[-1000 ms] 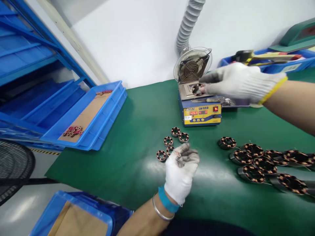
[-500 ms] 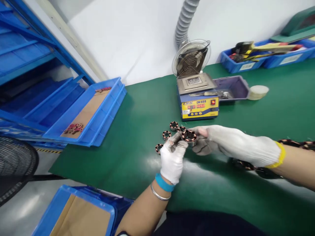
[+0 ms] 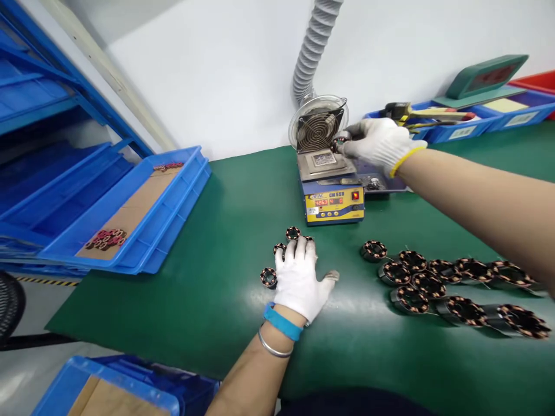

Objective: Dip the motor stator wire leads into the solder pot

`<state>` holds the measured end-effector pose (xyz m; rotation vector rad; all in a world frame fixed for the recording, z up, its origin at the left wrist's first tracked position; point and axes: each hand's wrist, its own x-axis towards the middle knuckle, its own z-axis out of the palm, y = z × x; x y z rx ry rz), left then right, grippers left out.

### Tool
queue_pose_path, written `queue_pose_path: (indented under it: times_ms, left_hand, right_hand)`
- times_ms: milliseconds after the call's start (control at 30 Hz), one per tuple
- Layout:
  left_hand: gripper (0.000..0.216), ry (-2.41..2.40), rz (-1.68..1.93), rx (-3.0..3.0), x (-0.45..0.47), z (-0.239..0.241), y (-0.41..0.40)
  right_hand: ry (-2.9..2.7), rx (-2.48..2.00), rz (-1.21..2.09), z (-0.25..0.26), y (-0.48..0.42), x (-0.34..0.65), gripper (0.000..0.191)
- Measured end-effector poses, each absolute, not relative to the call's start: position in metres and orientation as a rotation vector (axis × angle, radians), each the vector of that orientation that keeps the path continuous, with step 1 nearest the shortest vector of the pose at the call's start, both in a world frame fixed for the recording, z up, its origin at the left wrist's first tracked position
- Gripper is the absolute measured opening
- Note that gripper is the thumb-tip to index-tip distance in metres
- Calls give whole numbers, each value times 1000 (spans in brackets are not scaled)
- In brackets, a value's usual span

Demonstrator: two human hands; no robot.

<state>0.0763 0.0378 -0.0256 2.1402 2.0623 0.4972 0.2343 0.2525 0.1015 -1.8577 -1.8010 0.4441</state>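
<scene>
Fingers of the right hand (image 3: 384, 141) pinch one ring (image 3: 341, 136) beside the yellow-fronted machine (image 3: 333, 207); the left hand's (image 3: 300, 283) spread loosely over a small ring cluster (image 3: 263, 278). More rings (image 3: 448, 312) remain rightward; which group is finished, I cannot tell.

Blue shelves (image 3: 32, 121) fill the upper left of the frame; at upper right appear a green box (image 3: 488, 76), blue bins (image 3: 493, 126) and a red bin (image 3: 537, 82); at lower left, a blue crate (image 3: 130, 378) holds cardboard (image 3: 115, 401)
</scene>
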Motion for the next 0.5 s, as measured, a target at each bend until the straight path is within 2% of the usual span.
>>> queue_pose_path:
  times_ms: [167,333,500]
  left_hand:
    - [58,1974,477,2137,73,-23,35]
    - [39,1847,569,2178,71,-23,28]
    - [33,1880,623,2169,75,-23,22]
  right_hand:
    - [-1907,-1836,335,92,293,226,48]
    - [-1945,-1856,316,79,301,220,46]
    - [-1959,-1856,294,75,304,220,49]
